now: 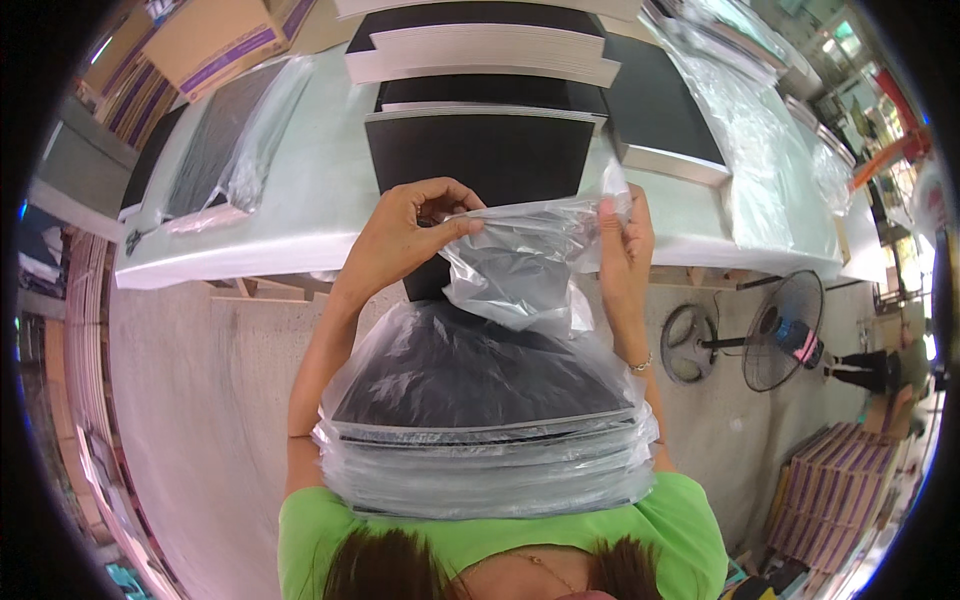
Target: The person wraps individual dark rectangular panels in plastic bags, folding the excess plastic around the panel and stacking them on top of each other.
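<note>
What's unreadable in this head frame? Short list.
- Head view: lower edge of the black board stack is covered by the clear plastic bag and pressed to the chest.
- Left hand and right hand: fingertips are partly buried in bag folds, so the exact grip is unclear.
- Cardboard box: cut off by the fisheye rim.
- Floor fan: too small to tell if it is spinning.

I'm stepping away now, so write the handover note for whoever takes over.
Left hand and right hand: both pinch the open mouth of the clear plastic bag, held up above the table edge.
Stack of black boards: already inside the bag, propped against the person's chest.
Done: stack bagged.
Left: bag mouth not yet closed. More black boards lie unbagged on the table.
</note>
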`<act>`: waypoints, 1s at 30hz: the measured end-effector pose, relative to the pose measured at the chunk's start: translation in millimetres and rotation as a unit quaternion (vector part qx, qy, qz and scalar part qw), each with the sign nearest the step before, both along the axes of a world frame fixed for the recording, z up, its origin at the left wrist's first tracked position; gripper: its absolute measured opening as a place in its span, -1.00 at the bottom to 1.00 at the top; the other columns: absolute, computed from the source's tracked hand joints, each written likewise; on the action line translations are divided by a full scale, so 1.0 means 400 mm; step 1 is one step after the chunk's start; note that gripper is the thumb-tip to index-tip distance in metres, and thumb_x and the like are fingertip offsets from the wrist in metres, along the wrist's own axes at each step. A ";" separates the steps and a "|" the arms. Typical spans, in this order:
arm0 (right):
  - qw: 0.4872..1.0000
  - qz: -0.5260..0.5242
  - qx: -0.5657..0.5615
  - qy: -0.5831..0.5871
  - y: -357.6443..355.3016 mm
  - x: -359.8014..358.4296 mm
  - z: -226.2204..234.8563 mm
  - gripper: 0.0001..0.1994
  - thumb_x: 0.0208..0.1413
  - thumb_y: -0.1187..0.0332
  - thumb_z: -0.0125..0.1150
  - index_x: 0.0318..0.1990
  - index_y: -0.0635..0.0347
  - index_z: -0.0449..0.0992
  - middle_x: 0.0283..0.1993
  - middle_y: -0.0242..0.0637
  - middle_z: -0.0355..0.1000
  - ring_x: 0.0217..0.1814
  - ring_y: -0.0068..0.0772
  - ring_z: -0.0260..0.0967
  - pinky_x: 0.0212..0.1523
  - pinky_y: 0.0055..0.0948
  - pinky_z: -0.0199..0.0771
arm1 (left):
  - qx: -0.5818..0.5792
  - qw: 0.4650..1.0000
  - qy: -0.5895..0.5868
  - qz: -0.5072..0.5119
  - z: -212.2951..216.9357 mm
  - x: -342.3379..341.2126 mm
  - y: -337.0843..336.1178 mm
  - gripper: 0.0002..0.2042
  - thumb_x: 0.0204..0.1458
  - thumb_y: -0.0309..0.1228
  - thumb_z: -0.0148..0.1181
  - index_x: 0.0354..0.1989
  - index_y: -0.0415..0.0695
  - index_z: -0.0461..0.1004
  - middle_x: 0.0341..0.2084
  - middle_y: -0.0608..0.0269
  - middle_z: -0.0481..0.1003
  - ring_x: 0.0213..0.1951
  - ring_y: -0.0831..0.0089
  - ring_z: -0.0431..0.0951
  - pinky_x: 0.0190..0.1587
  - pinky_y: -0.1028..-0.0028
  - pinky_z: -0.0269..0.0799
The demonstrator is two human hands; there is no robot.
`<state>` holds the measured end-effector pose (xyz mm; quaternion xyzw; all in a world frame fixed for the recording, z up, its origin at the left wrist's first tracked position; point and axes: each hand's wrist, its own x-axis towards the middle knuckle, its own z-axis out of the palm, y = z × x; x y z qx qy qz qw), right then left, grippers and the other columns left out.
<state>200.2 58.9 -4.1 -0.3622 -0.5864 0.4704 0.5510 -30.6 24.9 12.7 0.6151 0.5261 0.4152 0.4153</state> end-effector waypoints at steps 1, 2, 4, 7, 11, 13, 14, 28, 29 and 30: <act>1.000 -0.011 0.014 0.003 0.004 -0.004 -0.005 -0.82 0.20 0.40 -0.13 -0.12 0.28 0.33 -0.31 -0.47 0.30 -0.34 -0.74 0.14 -0.34 -0.70 0.15 | -0.005 1.000 0.004 -0.001 -0.008 -0.007 -0.008 -0.77 -0.13 -0.42 0.25 -0.28 -0.22 0.50 -0.45 0.29 0.48 -0.42 0.56 0.41 -0.28 0.55 0.35; 0.999 -0.025 0.027 0.008 0.011 -0.006 -0.015 -0.80 0.23 0.35 -0.14 -0.14 0.28 0.34 -0.35 -0.49 0.28 -0.37 -0.76 0.11 -0.36 -0.72 0.13 | -0.010 1.000 0.009 -0.005 -0.016 -0.014 -0.014 -0.76 -0.13 -0.41 0.26 -0.27 -0.22 0.50 -0.44 0.28 0.47 -0.40 0.54 0.42 -0.26 0.54 0.34; 0.999 -0.038 0.029 0.013 0.019 -0.002 -0.024 -0.78 0.25 0.29 -0.14 -0.20 0.28 0.36 -0.41 -0.53 0.26 -0.40 -0.78 0.07 -0.40 -0.73 0.09 | -0.011 0.998 0.054 -0.029 -0.027 -0.023 -0.022 -0.74 -0.14 -0.40 0.26 -0.24 -0.21 0.49 -0.43 0.26 0.46 -0.37 0.49 0.42 -0.23 0.52 0.33; 0.999 -0.029 0.007 0.012 0.021 0.001 -0.024 -0.76 0.25 0.27 -0.13 -0.27 0.27 0.39 -0.47 -0.55 0.24 -0.45 -0.79 0.04 -0.45 -0.72 0.04 | 0.018 0.989 0.137 -0.051 -0.030 -0.026 -0.036 -0.69 -0.14 -0.37 0.27 -0.19 -0.20 0.48 -0.41 0.24 0.42 -0.34 0.41 0.42 -0.20 0.49 0.32; 1.000 -0.025 0.015 -0.002 0.014 -0.020 -0.009 -0.74 0.25 0.25 -0.12 -0.33 0.26 0.40 -0.52 -0.58 0.20 -0.49 -0.80 0.01 -0.51 -0.71 0.00 | 0.111 0.990 0.086 -0.007 -0.007 0.048 -0.031 -0.71 -0.11 -0.35 0.25 -0.22 -0.23 0.47 -0.41 0.20 0.42 -0.35 0.38 0.41 -0.24 0.48 0.31; 1.000 -0.025 0.015 -0.003 0.006 -0.029 -0.002 -0.73 0.25 0.25 -0.11 -0.34 0.26 0.40 -0.53 -0.58 0.19 -0.51 -0.80 0.00 -0.53 -0.71 0.00 | 0.119 0.991 0.066 0.002 0.002 0.064 -0.026 -0.74 -0.09 -0.34 0.24 -0.27 -0.25 0.47 -0.43 0.21 0.42 -0.37 0.41 0.41 -0.27 0.50 0.31; 1.000 -0.025 0.008 -0.004 0.002 -0.033 0.003 -0.73 0.25 0.24 -0.11 -0.35 0.26 0.40 -0.53 -0.58 0.19 -0.52 -0.80 0.00 -0.54 -0.71 0.00 | 0.102 0.992 0.070 0.001 0.006 0.063 -0.017 -0.75 -0.08 -0.34 0.24 -0.30 -0.25 0.48 -0.43 0.24 0.42 -0.37 0.44 0.41 -0.27 0.52 0.30; 0.955 -0.159 0.195 -0.157 0.006 -0.041 -0.020 -0.83 -0.03 0.39 0.21 -0.36 0.30 0.40 -0.47 -0.36 0.26 -0.47 -0.51 0.17 -0.36 -0.57 0.23 | 0.098 0.992 0.056 0.055 -0.040 0.032 -0.022 -0.80 0.03 -0.37 0.12 -0.37 -0.30 0.48 -0.55 0.31 0.43 -0.50 0.57 0.33 -0.41 0.57 0.25; 0.972 -0.089 0.154 -0.156 -0.005 -0.037 -0.015 -0.85 -0.04 0.42 0.21 -0.35 0.30 0.41 -0.45 -0.35 0.28 -0.46 -0.49 0.20 -0.35 -0.57 0.24 | 0.056 0.997 0.036 0.048 -0.034 0.037 -0.026 -0.80 0.03 -0.36 0.13 -0.37 -0.28 0.49 -0.57 0.35 0.43 -0.52 0.60 0.32 -0.43 0.59 0.24; 0.982 -0.017 0.112 -0.154 -0.012 -0.035 -0.013 -0.86 -0.06 0.45 0.22 -0.35 0.29 0.42 -0.44 -0.34 0.30 -0.46 -0.47 0.23 -0.34 -0.57 0.26 | 0.014 0.999 0.016 0.040 -0.031 0.042 -0.031 -0.80 0.03 -0.34 0.14 -0.38 -0.27 0.50 -0.59 0.39 0.42 -0.53 0.63 0.31 -0.45 0.61 0.23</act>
